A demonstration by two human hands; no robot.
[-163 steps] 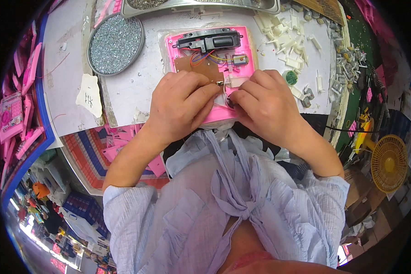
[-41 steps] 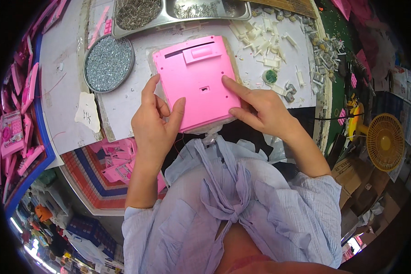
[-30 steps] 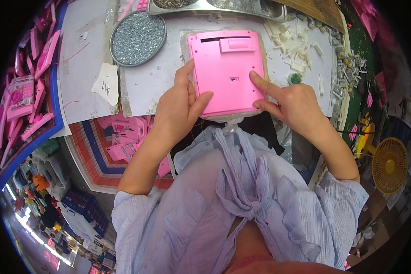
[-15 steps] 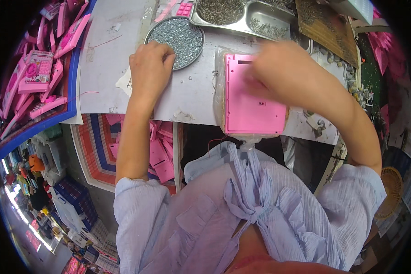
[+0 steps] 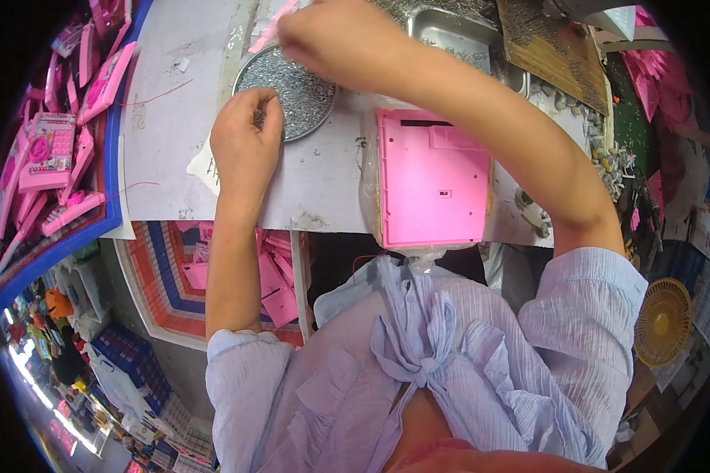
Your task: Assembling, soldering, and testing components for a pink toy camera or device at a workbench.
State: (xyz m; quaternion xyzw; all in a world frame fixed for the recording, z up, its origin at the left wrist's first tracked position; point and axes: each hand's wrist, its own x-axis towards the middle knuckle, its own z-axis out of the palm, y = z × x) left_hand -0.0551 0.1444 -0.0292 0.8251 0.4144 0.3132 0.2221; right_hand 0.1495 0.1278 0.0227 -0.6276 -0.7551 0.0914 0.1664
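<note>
Left hand [image 5: 244, 146] is pinching, fingertips nearly closed, at the near rim of the round dish of screws [image 5: 292, 91]. Right hand [image 5: 343, 39] is reaching over its far rim, grip unclear. Pink case [image 5: 432, 180] is lying right of the dish on the bench [image 5: 177, 94].

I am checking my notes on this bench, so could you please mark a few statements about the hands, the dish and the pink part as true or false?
1. Both hands are at the round dish of small metal bits. True: the left hand is at its near rim and the right hand is over its far edge, above the round dish.
2. The right hand rests on the pink panel. False: the pink panel lies untouched on the white table.
3. The pink panel lies to the right of the dish. True.
4. The right forearm passes under the table. False: it reaches across above the panel.
</note>
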